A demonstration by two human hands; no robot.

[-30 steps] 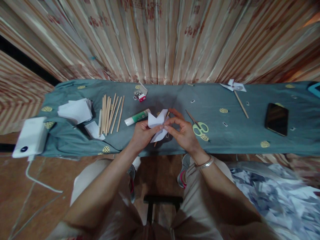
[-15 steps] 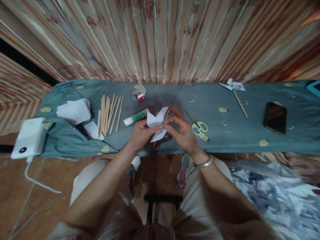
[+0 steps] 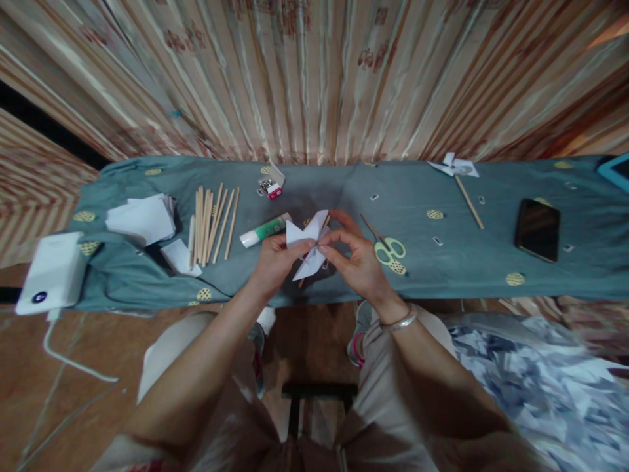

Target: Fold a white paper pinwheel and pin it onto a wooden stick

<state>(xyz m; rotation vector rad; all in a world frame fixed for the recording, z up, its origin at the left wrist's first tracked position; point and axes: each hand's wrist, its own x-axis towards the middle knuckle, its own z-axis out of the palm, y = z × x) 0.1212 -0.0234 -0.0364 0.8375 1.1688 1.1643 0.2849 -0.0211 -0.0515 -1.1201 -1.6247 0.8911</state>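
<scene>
A white paper pinwheel [image 3: 311,228] is held up between both hands above the near part of the table. My left hand [image 3: 273,263] pinches it from the left, the thumb lying across the paper close to the middle. My right hand [image 3: 358,263] is closed at the pinwheel's centre, thumb and forefinger meeting there; a pin at that spot is too small to make out. Behind the paper runs a wooden stick [image 3: 301,284], mostly hidden. A green and white glue stick [image 3: 265,231] lies just beyond my left hand. Green-handled scissors [image 3: 390,249] rest right of my right hand.
On the cloth-covered table [image 3: 472,262] stand an open box of pins [image 3: 272,188], several wooden sticks [image 3: 210,226] and stacked paper [image 3: 142,219]. Another pinwheel [image 3: 457,167] and a phone [image 3: 538,229] lie right. A power bank [image 3: 52,272] sits left; paper scraps [image 3: 540,387] fill a bag below.
My left thumb has drawn back slightly from the pinwheel's centre, baring more of its middle. The right hand keeps its pinch there. The whole view has shifted a little.
</scene>
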